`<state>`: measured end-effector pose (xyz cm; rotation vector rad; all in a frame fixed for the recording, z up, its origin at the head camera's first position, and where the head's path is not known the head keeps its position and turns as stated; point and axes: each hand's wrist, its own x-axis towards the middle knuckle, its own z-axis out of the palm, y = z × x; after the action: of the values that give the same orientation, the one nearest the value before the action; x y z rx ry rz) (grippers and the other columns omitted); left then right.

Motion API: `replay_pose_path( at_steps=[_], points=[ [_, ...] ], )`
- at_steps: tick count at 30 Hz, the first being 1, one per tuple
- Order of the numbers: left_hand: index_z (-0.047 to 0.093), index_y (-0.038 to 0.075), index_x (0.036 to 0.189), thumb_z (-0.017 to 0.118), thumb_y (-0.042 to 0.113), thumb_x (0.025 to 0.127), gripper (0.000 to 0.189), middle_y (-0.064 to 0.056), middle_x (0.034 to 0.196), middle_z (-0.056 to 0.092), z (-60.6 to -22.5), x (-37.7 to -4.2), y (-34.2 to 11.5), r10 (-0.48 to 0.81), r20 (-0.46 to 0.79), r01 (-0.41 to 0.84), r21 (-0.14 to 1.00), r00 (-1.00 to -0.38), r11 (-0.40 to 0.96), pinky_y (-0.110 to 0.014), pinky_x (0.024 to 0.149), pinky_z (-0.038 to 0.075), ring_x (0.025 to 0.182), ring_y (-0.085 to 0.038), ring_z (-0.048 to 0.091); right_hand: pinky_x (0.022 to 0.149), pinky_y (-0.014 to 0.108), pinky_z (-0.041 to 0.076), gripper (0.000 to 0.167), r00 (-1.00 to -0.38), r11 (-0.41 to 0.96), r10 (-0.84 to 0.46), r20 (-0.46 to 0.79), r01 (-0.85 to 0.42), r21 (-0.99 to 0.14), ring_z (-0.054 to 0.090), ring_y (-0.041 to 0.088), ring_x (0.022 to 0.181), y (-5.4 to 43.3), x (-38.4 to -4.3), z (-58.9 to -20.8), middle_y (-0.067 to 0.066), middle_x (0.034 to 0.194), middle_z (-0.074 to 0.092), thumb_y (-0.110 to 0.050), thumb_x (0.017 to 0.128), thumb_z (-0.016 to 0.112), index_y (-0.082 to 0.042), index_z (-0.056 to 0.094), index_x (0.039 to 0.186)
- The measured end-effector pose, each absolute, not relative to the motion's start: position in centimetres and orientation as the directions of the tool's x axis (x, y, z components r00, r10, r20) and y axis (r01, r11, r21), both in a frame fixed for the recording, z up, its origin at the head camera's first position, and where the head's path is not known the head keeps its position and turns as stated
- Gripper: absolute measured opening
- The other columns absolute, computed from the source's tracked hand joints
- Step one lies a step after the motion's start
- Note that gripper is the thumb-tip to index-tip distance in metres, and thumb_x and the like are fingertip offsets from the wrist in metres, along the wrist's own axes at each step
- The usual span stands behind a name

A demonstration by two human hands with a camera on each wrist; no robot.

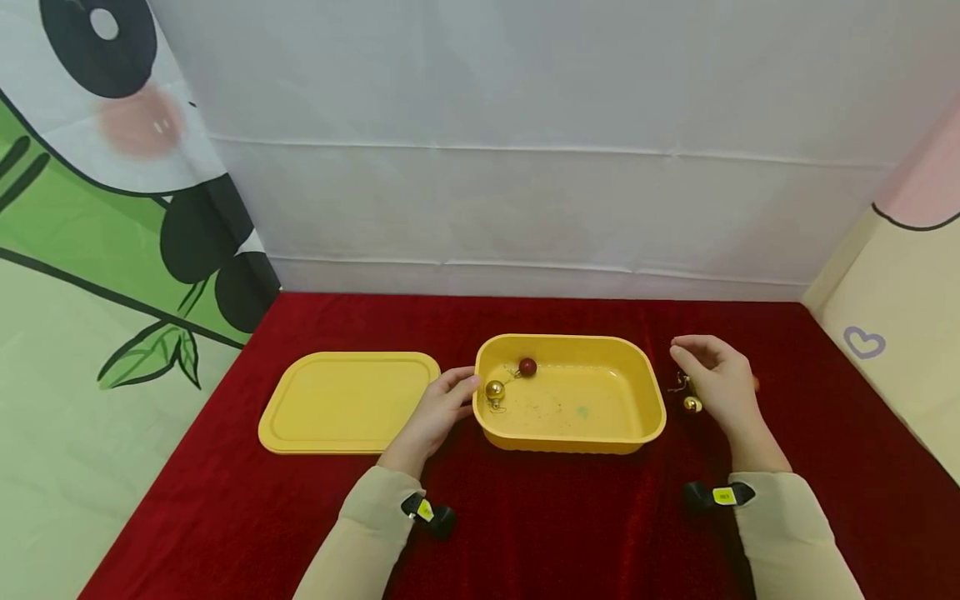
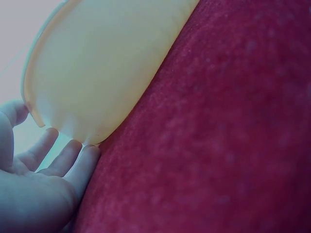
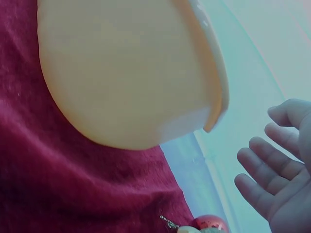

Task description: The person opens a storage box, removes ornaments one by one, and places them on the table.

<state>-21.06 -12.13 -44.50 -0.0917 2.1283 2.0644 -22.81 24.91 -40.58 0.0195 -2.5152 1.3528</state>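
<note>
A yellow plastic box (image 1: 570, 442) stands without its lid, a dark red bauble (image 1: 528, 367) and a gold bauble (image 1: 495, 390) inside at its left end. My left hand (image 1: 438, 412) rests its fingertips against the box's left end; in the left wrist view several fingertips touch the outer wall, another digit at the rim. Past the right end hovers my right hand (image 1: 716, 383), holding nothing. Its fingers are loosely bent and apart in the right wrist view. Below it lie a gold bauble (image 1: 692, 405) and a red bauble (image 3: 212, 223), partly hidden by the hand in the head view.
The flat yellow lid (image 1: 341, 404) lies left of the box. Dark red cloth (image 1: 540, 525) covers the table. A pale fabric backdrop (image 1: 525, 208) hangs behind the table, with printed cartoon sheets at both sides.
</note>
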Motion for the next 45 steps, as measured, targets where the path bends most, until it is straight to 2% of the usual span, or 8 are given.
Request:
replay_pose_path(
  at_steps=[5, 12, 17, 20, 28, 33, 45],
  points=[
    [0.049, 0.006, 0.133, 0.05, 0.029, 0.098, 0.042, -0.015, 0.132, 0.052, -44.5, -21.1, -12.1, 0.083, -0.161, -0.158, 0.987, -0.984, 0.043, -0.04, 0.097, 0.048, 0.115, -0.025, 0.055, 0.072, 0.005, 0.044, 0.038, -0.964, 0.528, 0.092, 0.248, -0.164, -0.833, 0.053, -0.009, 0.085, 24.2, -22.8, -40.5, -0.028, 0.092, 0.055, -0.034, 0.093, 0.059, -0.004, 0.063, 0.115],
    [0.048, 0.004, 0.134, 0.051, 0.029, 0.098, 0.044, -0.017, 0.132, 0.051, -44.6, -21.1, -12.2, 0.084, -0.159, -0.156, 0.987, -0.984, 0.038, -0.041, 0.097, 0.047, 0.116, -0.026, 0.055, 0.061, 0.016, 0.052, 0.04, -0.976, 0.522, 0.067, 0.208, -0.143, -0.841, 0.054, -0.005, 0.079, 23.4, -22.7, -40.6, -0.017, 0.097, 0.059, -0.039, 0.092, 0.058, -0.007, 0.063, 0.116],
    [0.048, 0.005, 0.133, 0.052, 0.029, 0.097, 0.044, -0.016, 0.132, 0.052, -44.7, -21.1, -12.2, 0.079, -0.159, -0.156, 0.987, -0.984, 0.042, -0.041, 0.097, 0.047, 0.115, -0.025, 0.055, 0.067, 0.016, 0.053, 0.038, -0.974, 0.531, 0.042, 0.222, -0.166, -0.831, 0.057, -0.005, 0.081, 22.7, -22.7, -40.5, 0.002, 0.105, 0.065, -0.037, 0.093, 0.058, -0.007, 0.064, 0.116],
    [0.049, 0.005, 0.133, 0.051, 0.029, 0.097, 0.043, -0.016, 0.131, 0.052, -44.6, -21.1, -12.2, 0.083, -0.156, -0.154, 0.987, -0.984, 0.038, -0.04, 0.096, 0.048, 0.114, -0.025, 0.056, 0.066, 0.019, 0.053, 0.037, -0.973, 0.533, 0.03, 0.229, -0.178, -0.827, 0.057, -0.003, 0.08, 22.4, -22.7, -40.4, 0.015, 0.109, 0.065, -0.035, 0.093, 0.058, -0.006, 0.064, 0.115],
    [0.05, 0.005, 0.132, 0.052, 0.028, 0.097, 0.042, -0.016, 0.13, 0.053, -44.7, -21.1, -12.2, 0.083, -0.16, -0.158, 0.987, -0.984, 0.025, -0.039, 0.094, 0.049, 0.112, -0.023, 0.057, 0.072, 0.007, 0.047, 0.035, -0.972, 0.531, -0.025, 0.235, -0.213, -0.82, 0.057, -0.008, 0.081, 21.5, -22.7, -40.3, 0.018, 0.11, 0.066, -0.032, 0.094, 0.057, -0.003, 0.063, 0.114],
    [0.049, 0.004, 0.133, 0.052, 0.028, 0.097, 0.043, -0.017, 0.13, 0.053, -44.5, -21.0, -12.2, 0.084, -0.155, -0.154, 0.988, -0.984, 0.025, -0.04, 0.095, 0.049, 0.113, -0.025, 0.056, 0.073, 0.008, 0.048, 0.035, -0.971, 0.488, -0.068, 0.231, -0.234, -0.841, 0.057, -0.009, 0.082, 20.7, -22.7, -40.1, 0.019, 0.111, 0.064, -0.029, 0.094, 0.058, -0.001, 0.063, 0.114],
    [0.052, 0.007, 0.13, 0.052, 0.028, 0.097, 0.039, -0.013, 0.128, 0.055, -44.6, -21.0, -12.2, 0.071, -0.166, -0.164, 0.986, -0.984, 0.027, -0.04, 0.096, 0.049, 0.11, -0.02, 0.058, 0.075, 0.013, 0.048, 0.031, -0.964, 0.489, -0.144, 0.224, -0.266, -0.831, 0.058, -0.002, 0.083, 18.7, -22.5, -40.0, 0.016, 0.108, 0.067, -0.025, 0.092, 0.062, -0.003, 0.064, 0.113]
  ],
)
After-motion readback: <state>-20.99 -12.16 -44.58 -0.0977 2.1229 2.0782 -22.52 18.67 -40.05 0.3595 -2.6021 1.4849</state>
